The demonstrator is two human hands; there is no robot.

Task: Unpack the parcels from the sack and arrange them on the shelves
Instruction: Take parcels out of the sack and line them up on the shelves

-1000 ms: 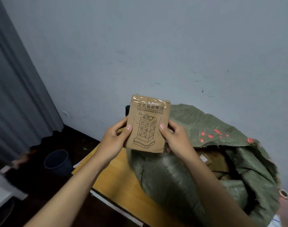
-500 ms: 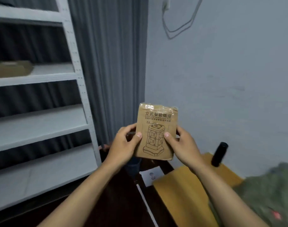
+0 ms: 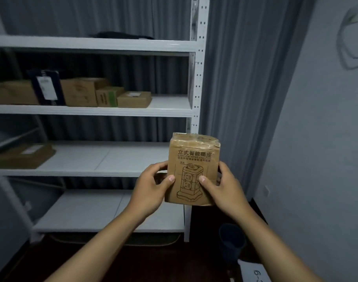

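A small brown cardboard parcel [image 3: 191,165], printed with a tower socket drawing and taped on top, is held upright in front of me. My left hand [image 3: 151,190] grips its left edge and my right hand [image 3: 223,188] grips its right edge, thumbs on the front face. Behind it stands a white metal shelf unit [image 3: 196,110]. Its second shelf carries several brown boxes [image 3: 82,92] and a dark flat parcel [image 3: 46,87]. One flat brown box [image 3: 25,155] lies at the left of the third shelf. The sack is out of view.
Grey curtains [image 3: 245,88] hang behind and right of the shelves. A pale wall [image 3: 320,139] is at the right. A dark bin [image 3: 232,241] stands on the dark floor near the shelf's right post, with a white paper [image 3: 255,271] beside it.
My view has swung left from the sack and table to face the shelf unit. Both hands keep the same hold on the parcel.
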